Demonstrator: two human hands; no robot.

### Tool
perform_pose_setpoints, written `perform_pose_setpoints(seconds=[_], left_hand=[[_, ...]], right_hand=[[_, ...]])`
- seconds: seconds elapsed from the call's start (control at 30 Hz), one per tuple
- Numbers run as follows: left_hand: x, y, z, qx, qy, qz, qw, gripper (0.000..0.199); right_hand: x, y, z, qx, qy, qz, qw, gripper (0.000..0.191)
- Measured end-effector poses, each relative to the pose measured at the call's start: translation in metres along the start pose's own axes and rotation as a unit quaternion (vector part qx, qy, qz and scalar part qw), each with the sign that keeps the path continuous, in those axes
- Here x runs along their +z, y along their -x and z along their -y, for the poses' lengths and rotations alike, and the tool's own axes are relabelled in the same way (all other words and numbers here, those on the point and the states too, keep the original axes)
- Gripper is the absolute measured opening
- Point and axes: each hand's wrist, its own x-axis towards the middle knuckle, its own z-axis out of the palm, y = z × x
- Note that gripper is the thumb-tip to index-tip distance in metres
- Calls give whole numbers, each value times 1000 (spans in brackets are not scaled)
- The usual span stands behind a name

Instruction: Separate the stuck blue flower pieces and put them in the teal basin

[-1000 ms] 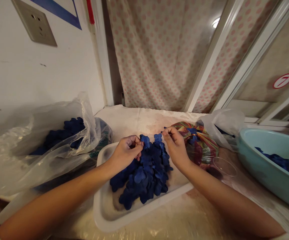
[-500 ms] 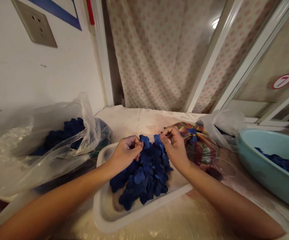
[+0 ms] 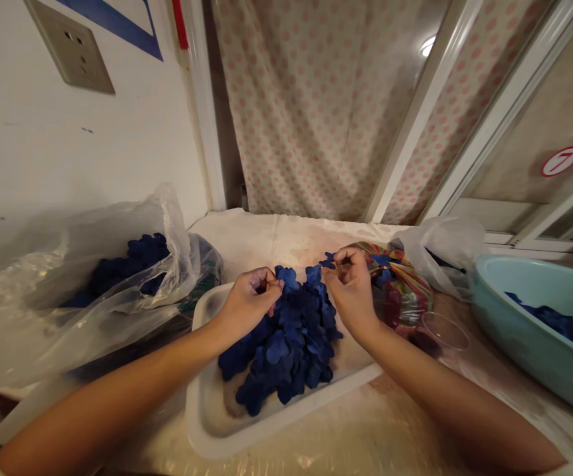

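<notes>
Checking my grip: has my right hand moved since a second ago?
Yes, slightly: the right hand has shifted rightward, judged against the white tray.

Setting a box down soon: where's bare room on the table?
Bare covered tabletop lies behind the white tray, left of the striped bag. Another strip runs in front of the tray, below the right forearm. Crowded: right, around the teal basin.

White wall (image 3: 78, 145), wall socket (image 3: 71, 51), curtain (image 3: 301, 112) (pink polka dots)
</notes>
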Motion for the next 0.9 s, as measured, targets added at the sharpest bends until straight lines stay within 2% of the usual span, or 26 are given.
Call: perform_pose_setpoints(seconds=[0.1,0.17,0.23,0.3,0.43,0.5,0.67,0.8,0.9], left_hand=[[0,0,-1,-6,-3,3,1000,24],[0,1,-2,-8,-4,18,1000,24],[0,2,-3,-6,-6,37,999,25],[-1,2,-2,-6,-10,44,999,26],[-1,2,-1,-6,-8,26,1000,27],[-1,2,-1,-7,-3,16,1000,27],[-2,3,-5,-9,11,-10,1000,29],[-2,5,-6,11,14,-30,999,29],[-2,6,-6,13,-12,-7,1000,29]], right_hand=[[0,6,15,-45,16,40,998,26],[0,10,26,-83,61,113,988,25],[-1,11,32,-101,97,155,978,14],[-2,10,30,-98,97,149,979,4],[-3,4,17,-31,43,34,998,10],[-2,2,12,-3,45,-2,999,12],[3,4,14,14,99,54,994,6],[1,8,19,2,94,92,991,17],[-1,8,22,-14,62,128,990,32]])
